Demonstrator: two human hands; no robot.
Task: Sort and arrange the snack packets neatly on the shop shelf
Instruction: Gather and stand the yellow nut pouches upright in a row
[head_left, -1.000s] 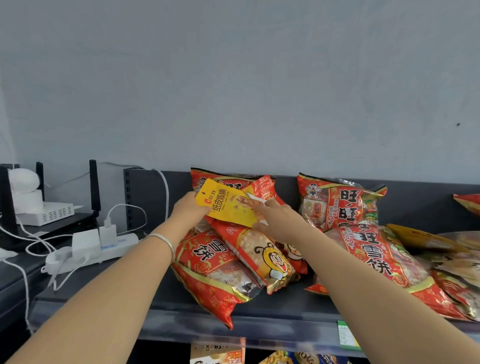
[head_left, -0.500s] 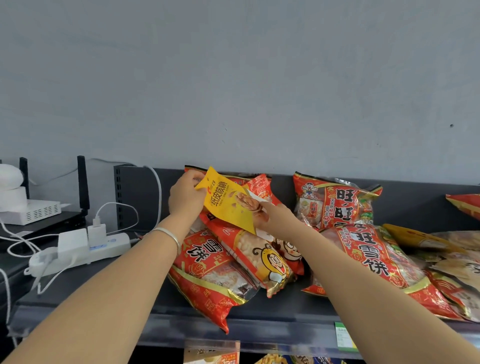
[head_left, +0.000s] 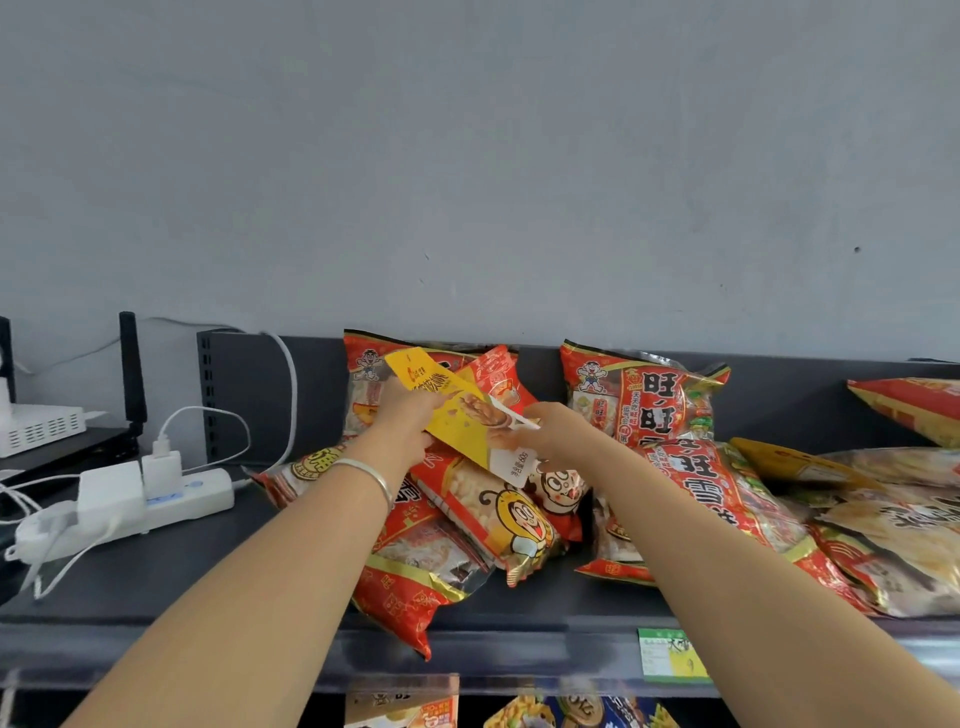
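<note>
A flat yellow snack packet (head_left: 451, 410) is held tilted above a heap of red packets (head_left: 467, 514) on the dark shelf (head_left: 208, 587). My left hand (head_left: 402, 415) grips its upper left part, a silver bangle on that wrist. Its lower right end is pinched by my right hand (head_left: 545, 434). Behind stand two upright red packets, one at the left (head_left: 363, 374) and one at the right (head_left: 644, 395). A large red packet (head_left: 727, 509) lies to the right.
A white power strip (head_left: 156, 499) with chargers and cables lies on the shelf's left end, beside a white router (head_left: 41, 426). More yellow and red packets (head_left: 883, 499) pile at the right. A green price tag (head_left: 670, 652) sits on the shelf edge; packets show below.
Both hands have turned the yellow packet clockwise and lowered its right end toward the heap. The view has shifted slightly left to right across the shelf.
</note>
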